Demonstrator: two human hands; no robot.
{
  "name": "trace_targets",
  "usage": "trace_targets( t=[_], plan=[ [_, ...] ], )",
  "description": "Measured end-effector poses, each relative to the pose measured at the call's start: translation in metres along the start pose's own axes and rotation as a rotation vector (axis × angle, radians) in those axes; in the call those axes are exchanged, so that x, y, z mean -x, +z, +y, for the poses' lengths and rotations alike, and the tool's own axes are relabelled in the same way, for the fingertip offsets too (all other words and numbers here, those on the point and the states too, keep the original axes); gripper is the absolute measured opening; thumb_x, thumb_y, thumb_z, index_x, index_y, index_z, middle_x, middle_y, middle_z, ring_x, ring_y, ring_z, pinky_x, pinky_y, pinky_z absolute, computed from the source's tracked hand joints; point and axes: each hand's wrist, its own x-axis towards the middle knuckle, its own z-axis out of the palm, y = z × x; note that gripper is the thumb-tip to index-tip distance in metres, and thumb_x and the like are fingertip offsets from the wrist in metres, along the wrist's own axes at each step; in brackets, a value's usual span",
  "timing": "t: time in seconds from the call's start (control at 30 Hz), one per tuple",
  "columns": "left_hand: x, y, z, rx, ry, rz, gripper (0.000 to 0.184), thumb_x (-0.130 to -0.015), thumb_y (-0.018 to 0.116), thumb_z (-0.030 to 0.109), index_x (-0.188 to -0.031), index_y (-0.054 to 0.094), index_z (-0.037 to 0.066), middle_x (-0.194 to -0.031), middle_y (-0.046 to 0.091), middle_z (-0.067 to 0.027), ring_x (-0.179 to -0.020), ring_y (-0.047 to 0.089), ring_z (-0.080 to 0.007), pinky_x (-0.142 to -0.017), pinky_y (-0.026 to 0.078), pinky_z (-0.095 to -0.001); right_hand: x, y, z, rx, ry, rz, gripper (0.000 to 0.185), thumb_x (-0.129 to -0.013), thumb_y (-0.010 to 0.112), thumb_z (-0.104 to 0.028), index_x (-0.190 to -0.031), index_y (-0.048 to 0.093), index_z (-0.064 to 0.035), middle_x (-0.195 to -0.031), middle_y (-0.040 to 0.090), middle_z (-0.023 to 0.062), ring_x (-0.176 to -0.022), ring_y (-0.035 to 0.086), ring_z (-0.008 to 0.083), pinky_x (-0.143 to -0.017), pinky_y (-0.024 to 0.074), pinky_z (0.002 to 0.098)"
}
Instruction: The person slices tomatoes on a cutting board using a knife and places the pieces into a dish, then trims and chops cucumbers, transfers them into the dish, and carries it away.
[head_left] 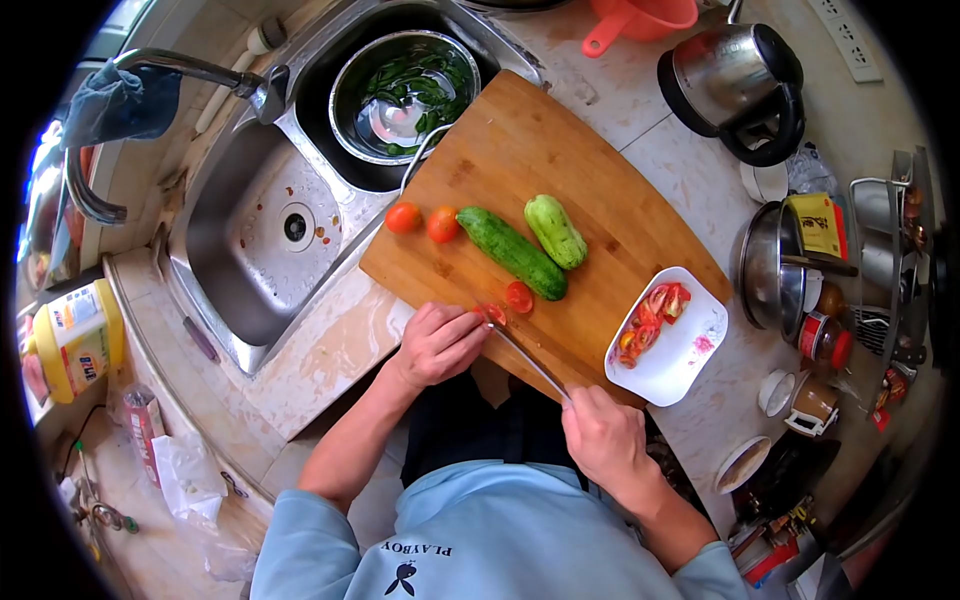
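Tomato piece (494,313) by near edge of cutting board (620,220), left hand (438,344) pinched on it, right hand (605,432) clamped round knife (531,363), cut tomato (653,322) already in white dish (665,378) at near-right corner, tomato half (518,296) and two left-edge whole tomatoes (444,224) apparently left.

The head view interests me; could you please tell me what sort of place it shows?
Probably a home kitchen: a metal sink, a wooden cutting board and a kettle are all in view.
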Motion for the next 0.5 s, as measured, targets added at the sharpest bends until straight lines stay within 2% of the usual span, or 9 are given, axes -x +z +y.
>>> trace_targets(
  t=[0.2,0.33,0.5],
  plan=[
    [0.0,-0.002,-0.005,0.019,0.017,-0.032,0.029,-0.068,0.082,0.003,-0.096,0.074,0.002,-0.104,0.072,-0.01,-0.089,0.069,-0.0267,-0.071,0.054,-0.0379,0.008,-0.007,-0.003,0.122,0.014,-0.102,0.017,-0.096,0.07,-0.018,-0.109,0.065,-0.0074,-0.079,0.062,0.0114,-0.061,0.07,0.0328,-0.052,0.0561,0.0459],
    [0.004,0.002,-0.007,0.025,-0.008,-0.005,0.027,-0.069,0.083,0.003,-0.094,0.073,0.003,-0.103,0.071,-0.0097,-0.089,0.069,-0.0265,-0.071,0.053,-0.0381,-0.01,0.004,-0.01,0.134,-0.003,-0.061,0.016,-0.097,0.069,-0.018,-0.108,0.064,-0.0069,-0.08,0.063,0.0118,-0.062,0.071,0.033,-0.053,0.0569,0.0458],
    [0.005,0.003,-0.009,0.008,-0.007,-0.016,0.03,-0.071,0.083,0.002,-0.1,0.075,0.003,-0.105,0.072,-0.0087,-0.088,0.069,-0.0256,-0.071,0.053,-0.0373,-0.022,0.022,-0.007,0.091,0.007,-0.064,0.014,-0.099,0.067,-0.016,-0.109,0.064,-0.0074,-0.081,0.064,0.0125,-0.063,0.071,0.0352,-0.054,0.0573,0.0474]
  ],
)
